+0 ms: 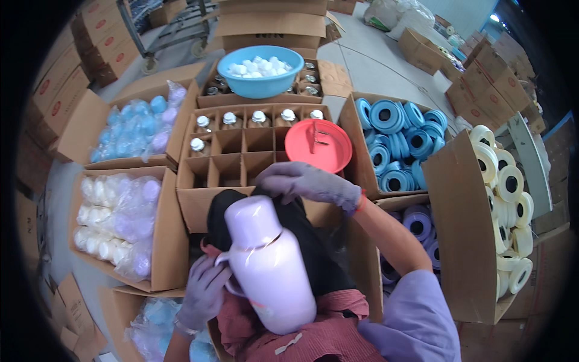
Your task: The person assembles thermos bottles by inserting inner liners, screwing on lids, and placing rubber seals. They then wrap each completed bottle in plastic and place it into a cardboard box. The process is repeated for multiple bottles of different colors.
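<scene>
A pale lilac thermos flask (274, 280) with a lilac cup lid (252, 222) leans in my lap, its top tilted away and to the left. My left hand (204, 292), in a light glove, has its fingers closed at the flask's side handle. Just above the lid is my gloved right hand (310, 184), fingers bent and loosely apart, with nothing visible in them. A divided carton (256, 192) stands in front of me, with silver-topped bottles (258, 118) in some compartments. On its right corner rests a red plastic dish (325, 148) with small dark metal pieces.
Cartons surround me: bagged blue and lilac cups (136, 123), bagged white and lilac cups (114, 217), blue rings (398, 142), purple rings (417, 223) and cream rings (509, 187). A blue basin (262, 84) of white pieces sits on a far carton. A wheeled cart (175, 39) stands behind.
</scene>
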The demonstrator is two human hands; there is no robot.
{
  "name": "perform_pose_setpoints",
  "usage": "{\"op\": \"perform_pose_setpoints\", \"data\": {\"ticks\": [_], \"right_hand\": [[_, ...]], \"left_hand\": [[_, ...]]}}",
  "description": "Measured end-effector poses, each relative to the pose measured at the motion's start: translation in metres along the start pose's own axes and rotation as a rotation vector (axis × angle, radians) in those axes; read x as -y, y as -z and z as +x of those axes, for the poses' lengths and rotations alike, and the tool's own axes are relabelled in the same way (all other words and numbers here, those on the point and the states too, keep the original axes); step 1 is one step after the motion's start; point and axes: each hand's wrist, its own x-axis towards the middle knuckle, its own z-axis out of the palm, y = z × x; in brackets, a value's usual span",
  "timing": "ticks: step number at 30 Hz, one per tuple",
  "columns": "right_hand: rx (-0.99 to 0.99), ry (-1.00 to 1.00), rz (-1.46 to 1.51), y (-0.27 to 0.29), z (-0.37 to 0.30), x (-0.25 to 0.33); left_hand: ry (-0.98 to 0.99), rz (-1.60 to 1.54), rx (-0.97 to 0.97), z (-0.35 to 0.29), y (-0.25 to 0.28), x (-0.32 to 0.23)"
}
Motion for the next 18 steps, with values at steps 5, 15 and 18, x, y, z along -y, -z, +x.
{"op": "perform_pose_setpoints", "data": {"ticks": [5,15,18], "right_hand": [[-0.119,-0.464,-0.908,0.045,-0.057,-0.196],[-0.469,-0.511,0.044,-0.003,-0.076,-0.225],[-0.746,-0.148,0.399,0.003,-0.074,-0.149]], "left_hand": [[0.598,-0.324,-0.35,-0.043,0.025,0.012],[0.53,-0.633,-0.26,0.11,0.037,0.04],[0.502,-0.861,-0.046,0.176,0.03,0.033]]}}
